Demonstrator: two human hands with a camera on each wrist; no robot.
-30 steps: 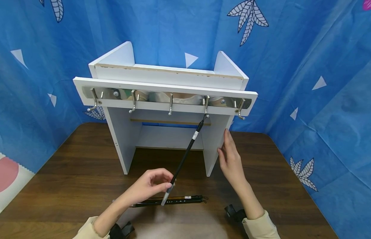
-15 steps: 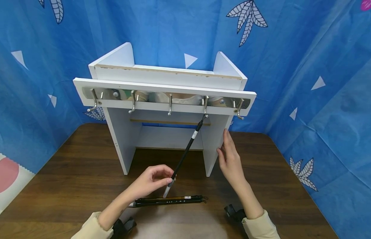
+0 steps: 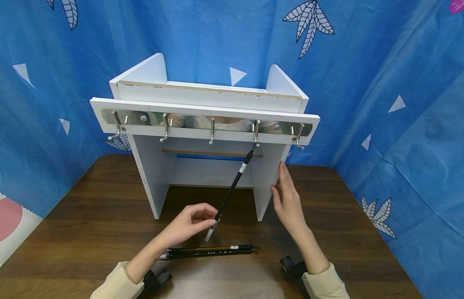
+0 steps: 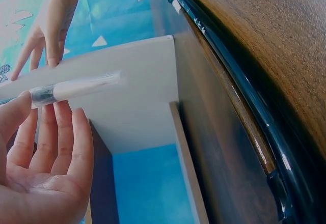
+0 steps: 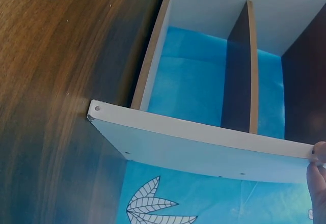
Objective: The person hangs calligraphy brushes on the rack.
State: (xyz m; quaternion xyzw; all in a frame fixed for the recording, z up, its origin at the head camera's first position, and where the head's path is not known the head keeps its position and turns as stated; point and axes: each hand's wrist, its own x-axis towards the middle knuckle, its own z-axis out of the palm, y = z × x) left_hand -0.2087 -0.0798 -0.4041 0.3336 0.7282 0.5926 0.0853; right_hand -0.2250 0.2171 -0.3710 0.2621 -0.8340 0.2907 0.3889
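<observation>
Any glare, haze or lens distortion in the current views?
Head: pale glare on the tabletop, reflections in the metal strip; left wrist: hazy, with highlights along the lying brushes, which look bowed, likely by the lens; right wrist: bluish cast, the side panel slightly curved.

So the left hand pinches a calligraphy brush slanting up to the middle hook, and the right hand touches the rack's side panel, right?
Not the middle one: the head view shows the calligraphy brush slanting up to the second hook from the right. The rest stands.

free: inside rack (image 3: 211,171), left of brush (image 3: 236,180) | obstacle: hook rail (image 3: 196,121) overhead
</observation>
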